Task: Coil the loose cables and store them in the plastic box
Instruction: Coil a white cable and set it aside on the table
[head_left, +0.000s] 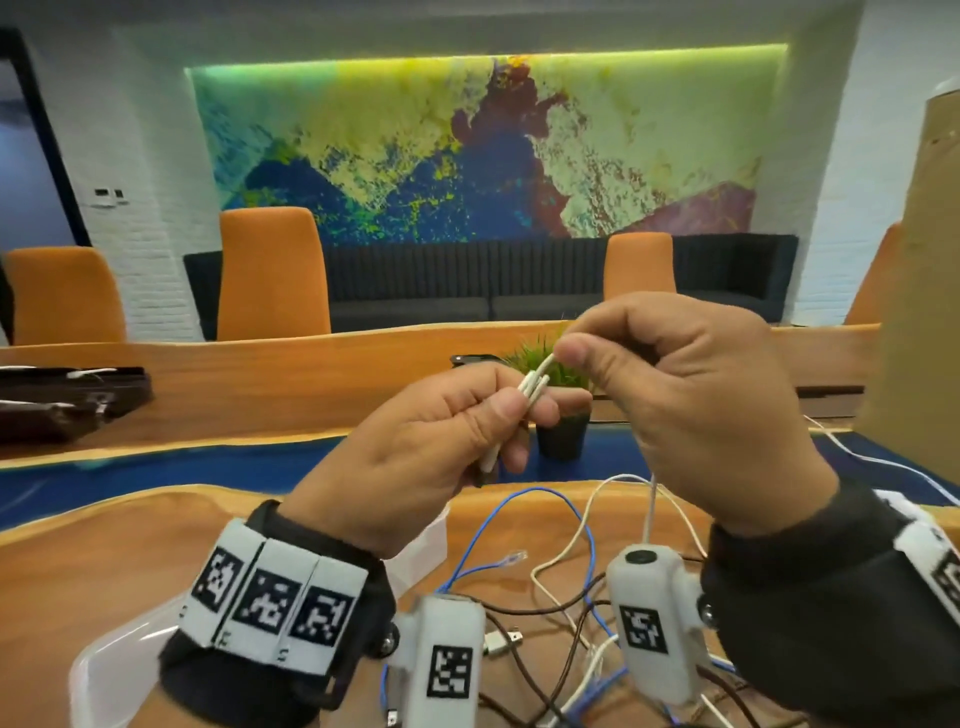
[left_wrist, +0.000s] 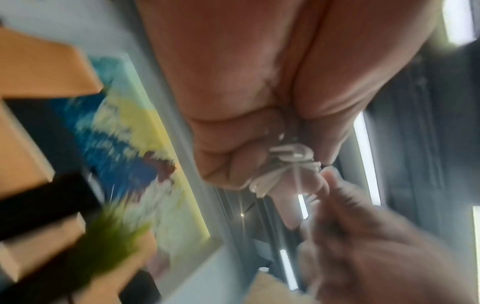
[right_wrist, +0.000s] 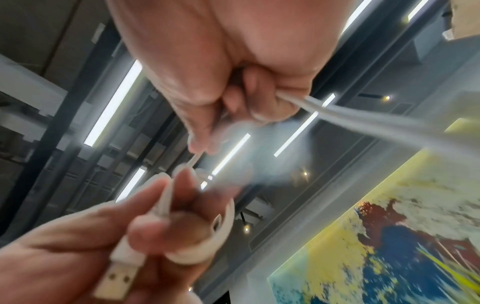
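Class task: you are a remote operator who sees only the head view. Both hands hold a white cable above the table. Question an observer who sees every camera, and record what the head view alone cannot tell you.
Operator: What is on the end of the white cable in the left hand?
Observer: The right wrist view shows a flat USB plug sticking out below the left hand's fingers.
Operator: Is the cable really looped there?
Observer: Yes, that view shows loops wrapped round the left hand's fingers.
Operator: How does the right hand hold its part?
Observer: From below, the strand runs through its curled fingers and is pinched at the thumb and fingertip.
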